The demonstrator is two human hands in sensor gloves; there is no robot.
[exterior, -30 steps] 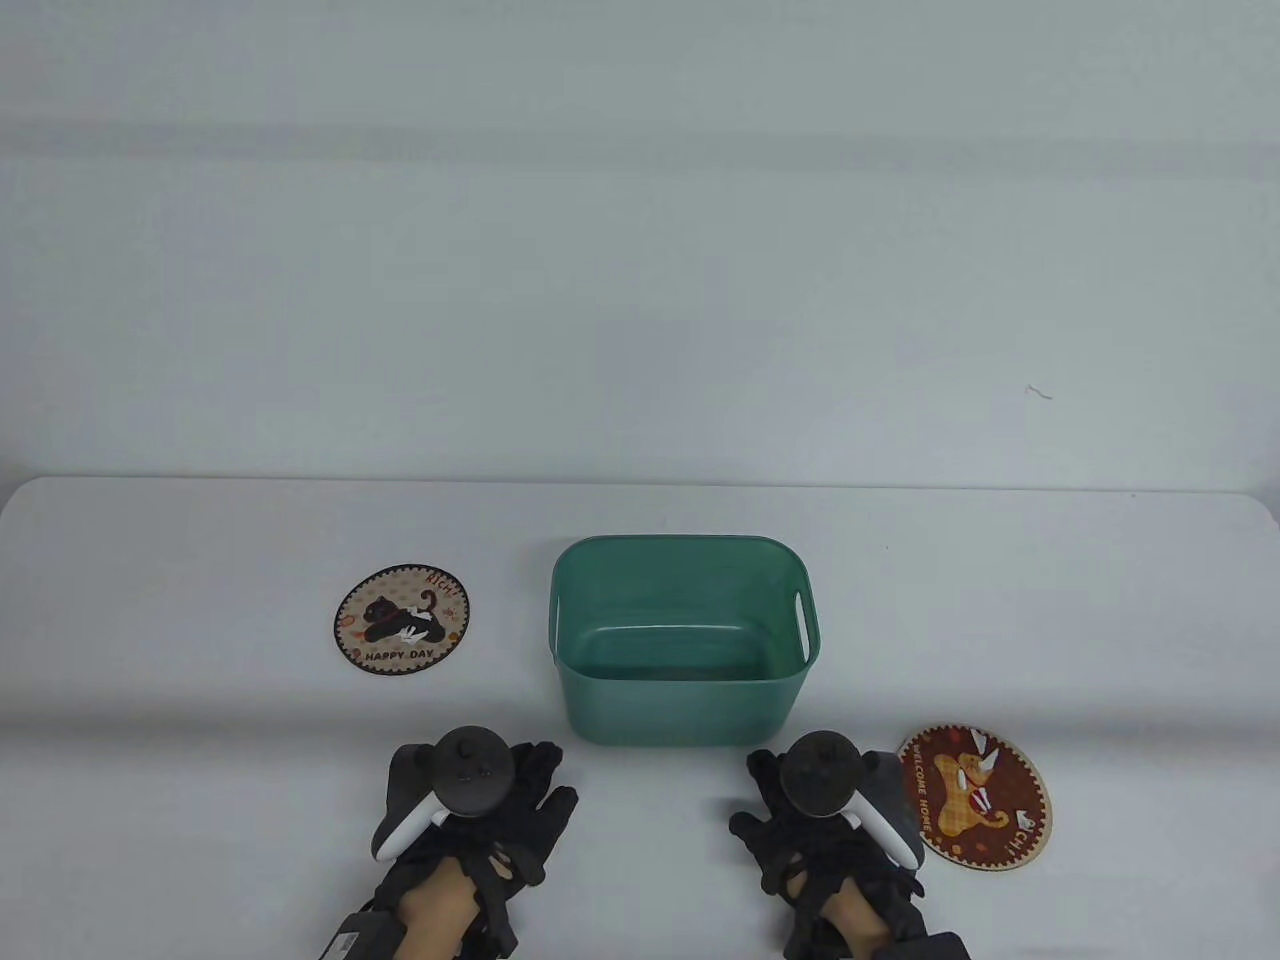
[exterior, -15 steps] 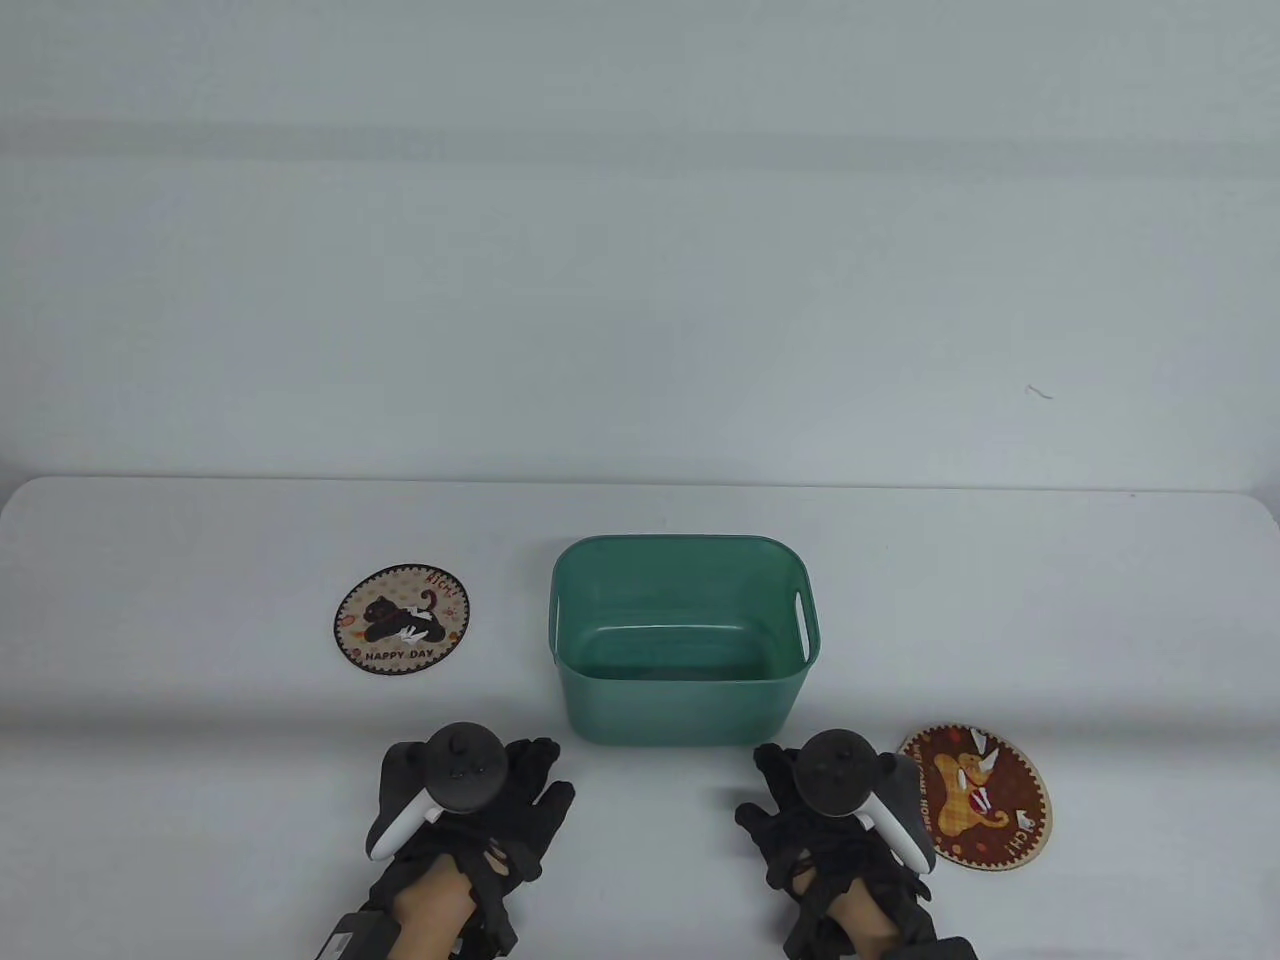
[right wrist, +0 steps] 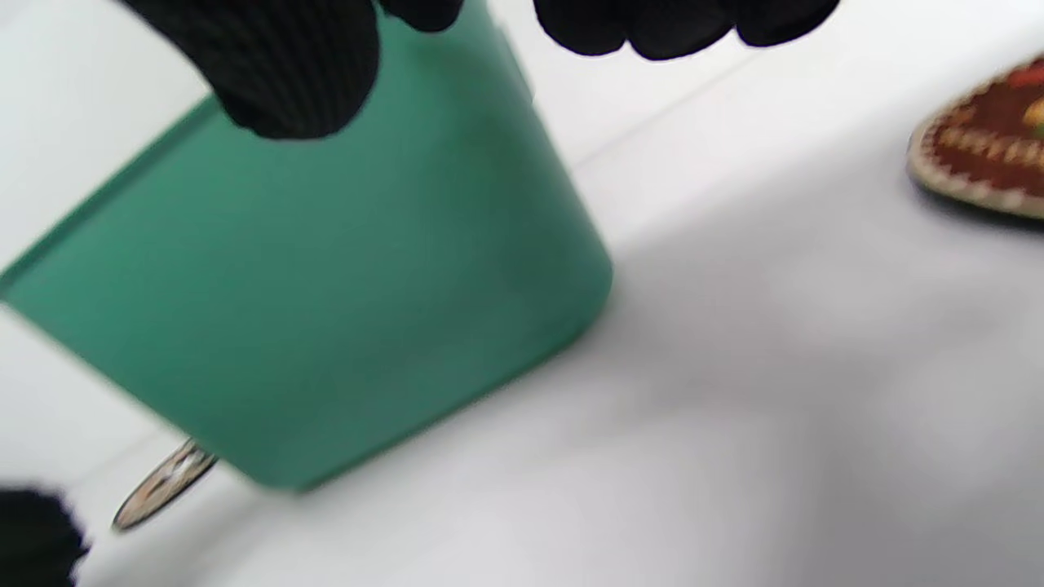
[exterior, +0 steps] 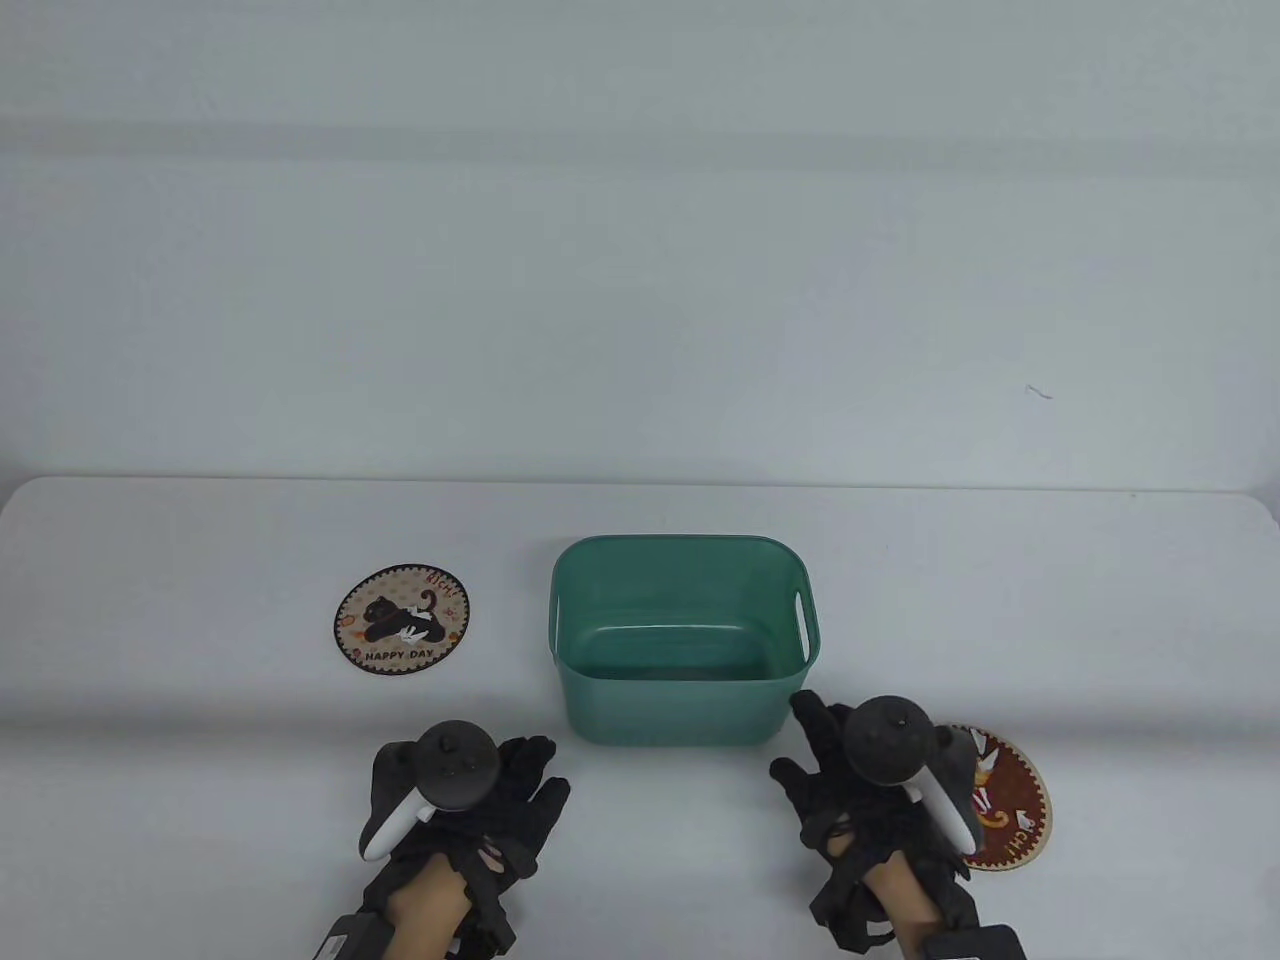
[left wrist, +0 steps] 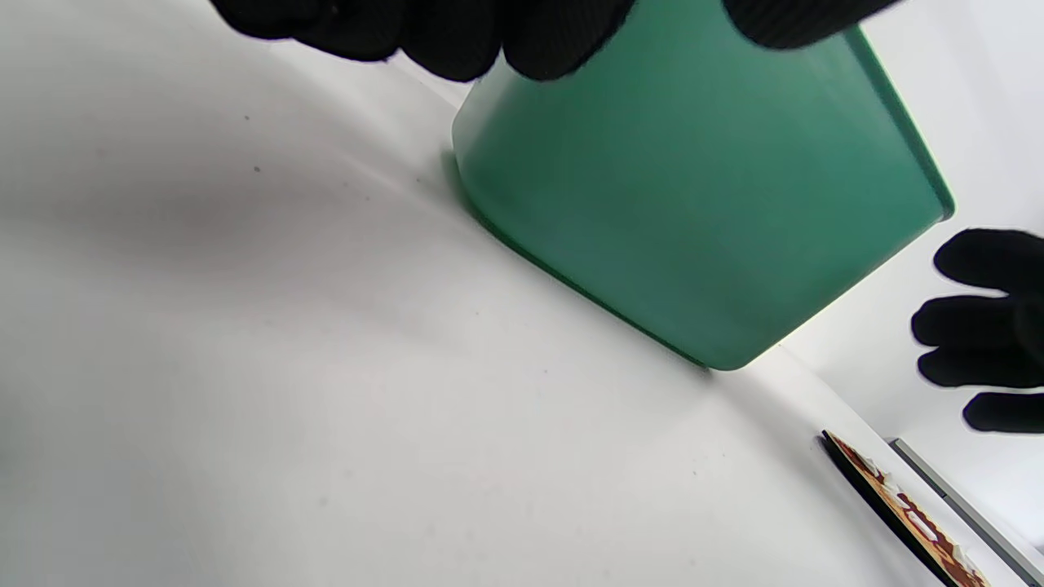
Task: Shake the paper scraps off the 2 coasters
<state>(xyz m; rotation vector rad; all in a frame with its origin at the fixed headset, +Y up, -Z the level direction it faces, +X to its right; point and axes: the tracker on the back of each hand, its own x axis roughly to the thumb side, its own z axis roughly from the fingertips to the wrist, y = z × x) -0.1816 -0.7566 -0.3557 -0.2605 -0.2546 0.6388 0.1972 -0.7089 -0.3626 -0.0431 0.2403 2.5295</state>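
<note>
**Right hand slides over the red coaster**

Since the earlier frames the right hand (exterior: 880, 790) has travelled rightward and away from the person, so it now covers the left part of the red coaster (exterior: 1010, 810), which earlier lay fully exposed beside it. The left hand has barely shifted, and the bin and both coasters lie where they were.

From the left: the cat coaster (exterior: 402, 620) lies flat on the white table (exterior: 200, 560), well left of the green bin (exterior: 680, 640), with small white scraps on its picture. The left hand (exterior: 470, 800) rests palm down in front of it, fingers spread and relaxed, holding nothing. The bin stands in the middle. The right hand's fingers are extended and loose, gripping nothing; whether it touches the red coaster cannot be told.

The left wrist view shows the bin's outer wall and the red coaster edge-on, flat on the table. The right wrist view, blurred, shows both coasters either side of the bin.
</note>
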